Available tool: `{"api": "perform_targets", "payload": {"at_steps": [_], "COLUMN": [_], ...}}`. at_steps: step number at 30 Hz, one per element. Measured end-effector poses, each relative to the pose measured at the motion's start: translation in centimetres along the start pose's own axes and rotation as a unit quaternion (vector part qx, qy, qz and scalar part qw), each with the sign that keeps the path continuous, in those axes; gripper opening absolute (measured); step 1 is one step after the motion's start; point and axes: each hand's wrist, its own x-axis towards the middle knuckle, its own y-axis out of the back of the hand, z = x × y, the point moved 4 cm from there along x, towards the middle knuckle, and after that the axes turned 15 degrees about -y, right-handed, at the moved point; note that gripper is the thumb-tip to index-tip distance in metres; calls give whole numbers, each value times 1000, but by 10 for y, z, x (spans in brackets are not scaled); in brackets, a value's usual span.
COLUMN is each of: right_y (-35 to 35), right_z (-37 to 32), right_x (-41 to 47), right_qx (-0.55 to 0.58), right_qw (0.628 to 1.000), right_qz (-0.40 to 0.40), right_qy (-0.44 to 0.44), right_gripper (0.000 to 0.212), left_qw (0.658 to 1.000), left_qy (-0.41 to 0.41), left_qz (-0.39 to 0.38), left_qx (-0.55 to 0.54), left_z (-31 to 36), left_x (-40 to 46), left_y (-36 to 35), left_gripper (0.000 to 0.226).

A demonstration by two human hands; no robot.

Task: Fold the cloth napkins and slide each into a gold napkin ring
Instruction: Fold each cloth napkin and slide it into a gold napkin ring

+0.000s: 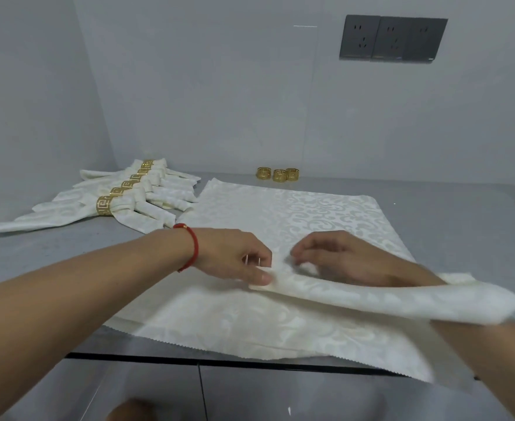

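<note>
Head: fingers [260,276] (both hands) pinching napkin [371,299]

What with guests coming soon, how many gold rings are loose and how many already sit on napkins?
Loose rings: 3
Rings on napkins: 6, as far as the overlap shows
Total: 9

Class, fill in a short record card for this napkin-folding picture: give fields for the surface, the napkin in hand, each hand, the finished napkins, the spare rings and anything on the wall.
Surface: grey metal counter
Flat napkins: white patterned cloths spread on the counter
Napkin in hand: folded strip, lifted above the flat cloths
Left hand: pinches the strip's end; red bracelet on the wrist
Right hand: fingers curled on the strip
Finished napkins: row at rear left, each in a gold ring
Spare rings: three, by the wall
Wall: dark socket panel
</note>
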Motion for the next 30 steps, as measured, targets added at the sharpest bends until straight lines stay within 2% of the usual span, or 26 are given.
{"api": "perform_targets", "payload": {"at_steps": [4, 7, 12, 18, 21, 23, 25, 27, 30], "right_y": [21, 19, 9, -6, -21, -38, -52, -46, -13], "right_z": [6, -5, -31, -49, -64, -74, -78, -79, -76], "right_x": [-6, -2, 7, 3, -2, -4, -6, -6, -5], "right_qx": [-176, -243, -358, -418, -487, -565, -598, -549, -324], "right_qw": [984, 967, 924, 886, 856, 809, 788, 822, 922], "right_qz": [-5, -21, -21, -15, 54, 122, 124, 91, -27], "right_qy": [-36, -71, -136, -200, -165, -102, -79, -119, -208], "right_gripper": [19, 18, 27, 36, 39, 31, 24, 19, 26], "left_qw": [998, 997, 996, 992, 991, 991, 991, 989, 990], "left_qy": [48, 61, 74, 70, 69, 66, 65, 69, 73], "left_qz": [-15, -4, 33, 103, 109, 110, 113, 116, 110], "left_qx": [41, 52, 26, 7, 18, 26, 39, 52, 49], "left_z": [-12, -18, -24, -25, -25, -23, -22, -22, -22], "left_x": [-2, -5, -7, -9, -8, -7, -6, -5, -4], "left_y": [7, 6, 1, -9, -10, -10, -10, -11, -11], "left_gripper": [29, 31, 28, 28, 32, 33, 34, 33, 31]}}
